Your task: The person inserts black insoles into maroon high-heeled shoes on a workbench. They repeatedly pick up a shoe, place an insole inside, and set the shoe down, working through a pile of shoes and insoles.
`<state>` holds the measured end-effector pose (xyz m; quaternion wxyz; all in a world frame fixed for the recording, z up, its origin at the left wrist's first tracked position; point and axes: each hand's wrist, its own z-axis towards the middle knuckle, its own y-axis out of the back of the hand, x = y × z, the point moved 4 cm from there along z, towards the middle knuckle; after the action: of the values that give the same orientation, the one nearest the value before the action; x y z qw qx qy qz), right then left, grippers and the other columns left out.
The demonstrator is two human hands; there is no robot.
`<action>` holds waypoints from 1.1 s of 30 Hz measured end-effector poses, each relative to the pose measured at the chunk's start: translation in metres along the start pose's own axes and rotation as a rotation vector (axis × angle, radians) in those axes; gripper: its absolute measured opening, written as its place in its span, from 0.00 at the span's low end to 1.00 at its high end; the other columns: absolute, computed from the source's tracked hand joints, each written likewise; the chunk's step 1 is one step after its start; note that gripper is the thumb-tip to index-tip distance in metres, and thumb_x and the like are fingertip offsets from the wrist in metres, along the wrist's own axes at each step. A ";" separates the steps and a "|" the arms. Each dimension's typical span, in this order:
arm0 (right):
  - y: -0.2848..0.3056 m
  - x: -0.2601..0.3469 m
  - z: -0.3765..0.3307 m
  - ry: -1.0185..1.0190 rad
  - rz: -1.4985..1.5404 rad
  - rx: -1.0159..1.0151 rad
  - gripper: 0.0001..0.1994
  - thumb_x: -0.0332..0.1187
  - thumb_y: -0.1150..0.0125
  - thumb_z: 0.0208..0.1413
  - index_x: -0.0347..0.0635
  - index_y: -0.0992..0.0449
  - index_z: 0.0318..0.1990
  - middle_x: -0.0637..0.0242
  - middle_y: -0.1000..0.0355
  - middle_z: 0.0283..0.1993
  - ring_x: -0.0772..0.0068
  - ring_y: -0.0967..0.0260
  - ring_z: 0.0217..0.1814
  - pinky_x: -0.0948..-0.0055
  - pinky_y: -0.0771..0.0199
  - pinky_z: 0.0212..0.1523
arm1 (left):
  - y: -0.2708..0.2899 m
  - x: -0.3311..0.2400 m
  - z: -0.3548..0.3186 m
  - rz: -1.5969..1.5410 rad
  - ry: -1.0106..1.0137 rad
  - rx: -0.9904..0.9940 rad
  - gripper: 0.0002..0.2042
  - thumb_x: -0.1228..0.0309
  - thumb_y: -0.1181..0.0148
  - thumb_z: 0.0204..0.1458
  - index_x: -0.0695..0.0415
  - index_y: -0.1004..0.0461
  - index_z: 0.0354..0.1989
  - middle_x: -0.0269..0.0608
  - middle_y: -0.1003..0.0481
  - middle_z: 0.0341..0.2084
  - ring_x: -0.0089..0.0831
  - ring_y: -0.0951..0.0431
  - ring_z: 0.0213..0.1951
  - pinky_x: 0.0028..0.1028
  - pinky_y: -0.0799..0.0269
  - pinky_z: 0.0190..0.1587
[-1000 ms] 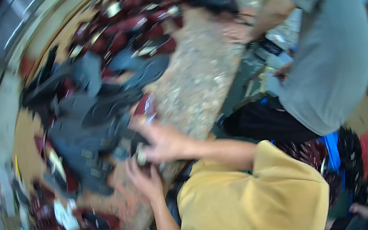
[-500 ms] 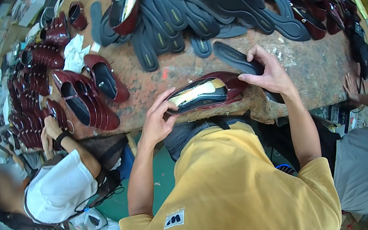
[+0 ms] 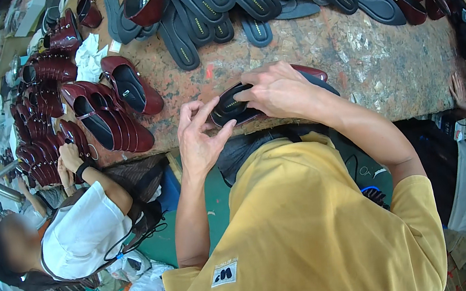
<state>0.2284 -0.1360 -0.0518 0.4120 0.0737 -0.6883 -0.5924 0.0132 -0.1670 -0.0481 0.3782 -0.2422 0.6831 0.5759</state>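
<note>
A glossy burgundy shoe [image 3: 310,69] lies sideways at the table's front edge, its toe to the right. Inside its heel end shows a black insole [image 3: 230,105]. My left hand [image 3: 201,138] holds the shoe at the heel, thumb and forefinger on either side of the opening. Reaching across the shoe, my right hand [image 3: 276,89] has its fingertips down on the insole and hides the shoe's middle. A dark strip sticks out by my right wrist; whether it belongs to the same insole, I cannot tell.
Loose black insoles [image 3: 180,45] are heaped at the back, with a burgundy shoe [image 3: 144,3] beside them. More burgundy shoes [image 3: 113,120] stand on the left. A co-worker [image 3: 78,232] handles shoes there. Another person's hand [image 3: 460,94] rests at the right edge.
My right hand has moved left with the insole, from beside the toe to over the shoe's opening. Black insole now shows where the pale gold lining was visible.
</note>
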 end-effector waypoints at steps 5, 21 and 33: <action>0.007 0.001 -0.003 0.054 0.082 -0.099 0.12 0.36 0.31 0.58 0.50 0.10 0.48 0.60 0.18 0.50 0.51 0.15 0.45 0.50 0.17 0.42 | 0.001 0.002 -0.001 0.044 0.023 0.002 0.32 0.78 0.18 0.45 0.59 0.19 0.63 0.41 0.31 0.48 0.28 0.22 0.46 0.26 0.11 0.43; -0.001 0.002 -0.002 -0.050 0.042 0.007 0.13 0.37 0.29 0.58 0.50 0.12 0.50 0.62 0.19 0.53 0.53 0.17 0.47 0.53 0.17 0.42 | 0.005 0.001 0.005 0.092 -0.037 0.046 0.32 0.80 0.18 0.43 0.58 0.18 0.62 0.39 0.33 0.46 0.26 0.25 0.43 0.24 0.13 0.40; -0.025 0.004 0.006 0.052 -0.096 -0.032 0.10 0.38 0.30 0.54 0.50 0.12 0.43 0.65 0.22 0.49 0.61 0.21 0.55 0.56 0.19 0.45 | 0.006 -0.016 0.006 0.288 -0.290 0.102 0.26 0.72 0.18 0.44 0.61 0.16 0.56 0.46 0.25 0.55 0.40 0.20 0.51 0.35 0.15 0.48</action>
<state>0.2119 -0.1410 -0.0712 0.4021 0.1155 -0.6633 -0.6205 0.0198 -0.1615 -0.0319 0.3982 -0.0374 0.6772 0.6176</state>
